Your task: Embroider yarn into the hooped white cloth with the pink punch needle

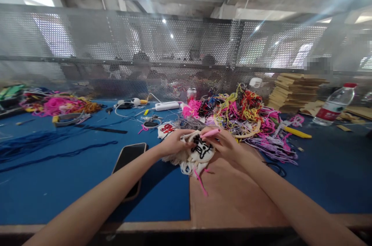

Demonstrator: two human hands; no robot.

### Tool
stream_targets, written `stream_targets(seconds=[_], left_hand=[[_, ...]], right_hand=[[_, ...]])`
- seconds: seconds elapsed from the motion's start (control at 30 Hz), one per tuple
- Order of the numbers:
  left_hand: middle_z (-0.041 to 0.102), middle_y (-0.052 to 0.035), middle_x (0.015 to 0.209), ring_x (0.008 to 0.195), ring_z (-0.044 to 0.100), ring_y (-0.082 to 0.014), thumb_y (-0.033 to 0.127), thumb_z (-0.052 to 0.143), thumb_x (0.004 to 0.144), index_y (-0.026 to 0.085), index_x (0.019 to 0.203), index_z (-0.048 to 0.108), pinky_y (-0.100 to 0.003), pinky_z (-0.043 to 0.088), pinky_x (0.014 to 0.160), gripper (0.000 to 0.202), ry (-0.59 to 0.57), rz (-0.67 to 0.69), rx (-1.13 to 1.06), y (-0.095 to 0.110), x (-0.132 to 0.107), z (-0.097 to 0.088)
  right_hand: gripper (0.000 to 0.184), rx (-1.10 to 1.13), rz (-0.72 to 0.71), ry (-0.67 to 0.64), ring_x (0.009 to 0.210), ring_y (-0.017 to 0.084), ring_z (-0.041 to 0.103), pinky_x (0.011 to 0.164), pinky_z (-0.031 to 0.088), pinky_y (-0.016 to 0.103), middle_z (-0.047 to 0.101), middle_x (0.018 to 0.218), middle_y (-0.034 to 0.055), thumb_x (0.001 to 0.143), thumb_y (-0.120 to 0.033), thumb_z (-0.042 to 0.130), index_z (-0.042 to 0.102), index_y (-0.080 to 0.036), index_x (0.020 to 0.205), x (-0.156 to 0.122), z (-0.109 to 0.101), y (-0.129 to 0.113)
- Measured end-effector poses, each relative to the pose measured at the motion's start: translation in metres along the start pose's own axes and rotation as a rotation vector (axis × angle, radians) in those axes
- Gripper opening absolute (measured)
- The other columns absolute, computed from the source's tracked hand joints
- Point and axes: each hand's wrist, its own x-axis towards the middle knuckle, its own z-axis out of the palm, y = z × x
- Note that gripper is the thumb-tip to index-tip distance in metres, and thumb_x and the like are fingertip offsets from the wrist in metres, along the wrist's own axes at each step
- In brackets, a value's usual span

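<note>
My left hand (176, 142) grips the left edge of a small round hoop of white fabric (204, 152) that carries a black yarn design. My right hand (225, 143) is closed around a pink pen-shaped tool (211, 133), its tip close to the top of the fabric. A pink yarn strand (201, 182) hangs below the hoop, beside loose cream threads. Just behind my left hand lies another white piece (166, 129) with a red design. The tool's tip is too small to make out.
Tangled coloured yarn (241, 110) is heaped behind my hands. A phone (130, 168) lies left of them. A power strip (167, 106) and drink can (191, 94) stand further back. Rightward are a water bottle (334, 106) and stacked cardboard (295, 90). A perforated metal screen (180, 44) closes the back.
</note>
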Motion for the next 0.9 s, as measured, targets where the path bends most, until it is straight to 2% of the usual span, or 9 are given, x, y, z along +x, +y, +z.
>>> stream_targets(seconds=[0.23, 0.33, 0.57, 0.73, 0.9], left_hand=[[0.063, -0.0048, 0.105, 0.089, 0.055, -0.0173, 0.027, 0.062, 0.069, 0.018, 0.116, 0.055, -0.029, 0.042, 0.081, 0.049, -0.083, -0.128, -0.264, -0.004, 0.0004, 0.0009], [0.062, -0.0064, 0.106, 0.088, 0.056, -0.0166, 0.025, 0.062, 0.069, 0.017, 0.118, 0.054, -0.03, 0.042, 0.082, 0.05, -0.109, -0.131, -0.334, -0.0017, 0.0003, 0.0], [0.062, -0.006, 0.105, 0.09, 0.055, -0.0168, 0.022, 0.061, 0.07, 0.016, 0.114, 0.056, -0.029, 0.04, 0.082, 0.045, -0.108, -0.08, -0.332, 0.0018, -0.0013, 0.0], [0.063, -0.0049, 0.104, 0.088, 0.055, -0.0173, 0.027, 0.062, 0.07, 0.017, 0.115, 0.056, -0.03, 0.04, 0.082, 0.047, -0.077, -0.078, -0.244, -0.0035, -0.0011, 0.0013], [0.063, -0.003, 0.102, 0.09, 0.054, -0.0179, 0.028, 0.062, 0.069, 0.019, 0.117, 0.055, -0.03, 0.04, 0.083, 0.049, -0.098, -0.053, -0.259, -0.0038, -0.0009, 0.0008]], right_hand=[[0.009, 0.027, 0.04, -0.006, 0.088, 0.015, 0.056, 0.078, 0.046, 0.031, 0.061, 0.092, 0.0041, 0.084, -0.025, 0.048, 0.054, -0.021, 0.087, 0.0008, 0.002, 0.0024], [0.009, 0.055, 0.021, -0.037, 0.086, 0.014, 0.056, 0.077, 0.045, 0.03, 0.06, 0.092, 0.0041, 0.084, -0.025, 0.047, 0.055, -0.02, 0.086, 0.0013, 0.0008, 0.0019], [0.011, -0.048, 0.024, -0.076, 0.083, 0.015, 0.054, 0.074, 0.043, 0.029, 0.059, 0.088, 0.0035, 0.085, -0.023, 0.046, 0.057, -0.021, 0.087, 0.0011, -0.0034, -0.0039], [0.011, -0.225, 0.026, -0.198, 0.078, 0.014, 0.052, 0.071, 0.041, 0.027, 0.057, 0.087, 0.0032, 0.081, -0.02, 0.049, 0.057, -0.021, 0.089, 0.0003, -0.0012, -0.0057], [0.014, -0.211, 0.054, -0.112, 0.077, 0.014, 0.055, 0.07, 0.041, 0.026, 0.06, 0.086, 0.0036, 0.085, -0.024, 0.045, 0.057, -0.02, 0.09, -0.0008, 0.0046, -0.0046]])
